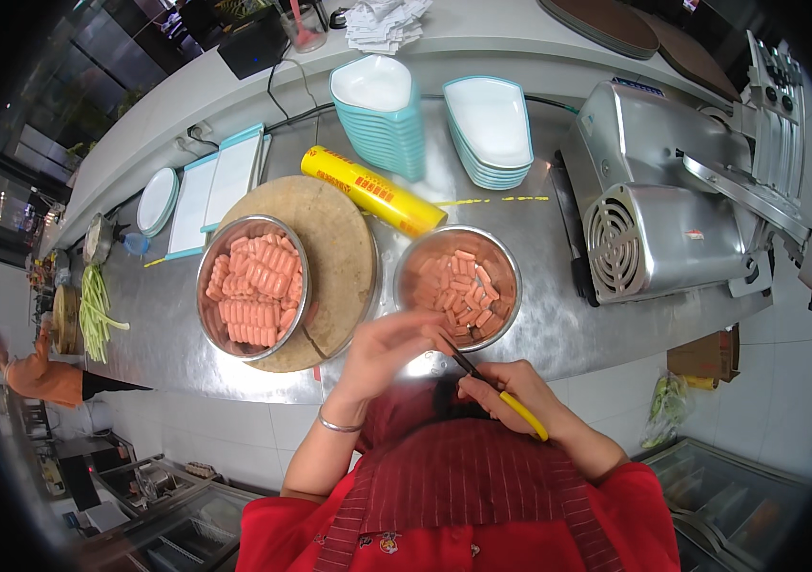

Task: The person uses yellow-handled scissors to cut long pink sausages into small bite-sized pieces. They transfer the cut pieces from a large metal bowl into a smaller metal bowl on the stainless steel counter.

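Note:
My right hand point(513, 393) is closed on a small knife or scissors point(502, 400) with a yellow handle and a dark front part; which tool it is cannot be told. Blurred by motion, my left hand point(388, 350) is at the near-left rim of a steel bowl point(518, 286), its fingertips at a pink sausage piece point(437, 339) by the tool's tip. Short sausage pieces point(466, 286) lie inside that bowl. To the left, a second steel bowl point(203, 314) full of linked sausages point(255, 279) rests partly on a round wooden chopping board point(338, 264).
Behind the bowls lie a yellow film roll point(373, 191) and stacked turquoise-rimmed dishes point(377, 121). A metal slicing machine point(663, 207) occupies the right side. Green stalks point(96, 311) lie at the left, near another person point(44, 375).

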Action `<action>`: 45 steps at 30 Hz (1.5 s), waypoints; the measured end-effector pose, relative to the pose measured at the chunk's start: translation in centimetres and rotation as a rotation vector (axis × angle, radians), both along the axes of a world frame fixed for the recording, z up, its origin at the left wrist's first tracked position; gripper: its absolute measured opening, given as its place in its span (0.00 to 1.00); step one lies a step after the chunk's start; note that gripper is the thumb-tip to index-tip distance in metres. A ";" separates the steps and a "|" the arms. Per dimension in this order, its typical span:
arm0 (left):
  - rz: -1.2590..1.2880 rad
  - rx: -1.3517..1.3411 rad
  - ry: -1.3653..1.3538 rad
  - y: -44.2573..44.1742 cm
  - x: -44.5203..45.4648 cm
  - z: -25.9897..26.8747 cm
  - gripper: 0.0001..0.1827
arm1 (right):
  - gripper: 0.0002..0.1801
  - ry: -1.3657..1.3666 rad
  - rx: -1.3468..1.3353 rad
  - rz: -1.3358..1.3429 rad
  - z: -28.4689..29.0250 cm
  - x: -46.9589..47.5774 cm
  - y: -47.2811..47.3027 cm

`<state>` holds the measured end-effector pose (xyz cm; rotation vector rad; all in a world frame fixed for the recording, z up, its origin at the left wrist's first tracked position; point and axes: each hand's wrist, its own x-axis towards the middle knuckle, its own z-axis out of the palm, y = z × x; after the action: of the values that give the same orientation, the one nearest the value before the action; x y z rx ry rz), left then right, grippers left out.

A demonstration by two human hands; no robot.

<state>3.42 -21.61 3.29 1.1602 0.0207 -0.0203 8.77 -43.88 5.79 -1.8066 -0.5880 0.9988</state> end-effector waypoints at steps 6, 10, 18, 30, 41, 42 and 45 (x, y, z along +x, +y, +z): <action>-0.015 0.033 -0.020 0.4 -0.2 -0.4 0.17 | 0.15 -0.113 0.025 -0.012 -0.2 0.0 -0.1; 0.016 0.020 0.001 0.4 0.2 -0.1 0.16 | 0.15 -0.218 -0.012 0.000 0.0 0.3 -0.1; 0.212 0.002 0.033 0.2 0.6 0.0 0.17 | 0.17 -0.649 -0.043 -0.111 -0.5 0.2 -0.6; 0.186 0.142 0.054 -1.9 0.0 1.5 0.19 | 0.21 -1.064 -0.071 -0.194 -0.4 1.2 1.0; 0.217 0.107 0.095 -2.2 -0.4 1.2 0.17 | 0.20 -1.069 -0.064 -0.179 -0.4 1.4 0.6; 0.212 0.079 0.081 -2.3 -0.3 1.5 0.17 | 0.20 -1.066 -0.069 -0.174 -0.5 1.4 0.5; 0.201 0.059 0.076 -2.2 -0.3 1.4 0.17 | 0.20 -1.055 -0.087 -0.158 -0.7 1.3 0.3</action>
<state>3.13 -23.82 4.69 1.2114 0.2065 0.1152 10.12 -43.62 5.11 -2.3468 -0.9988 -0.1227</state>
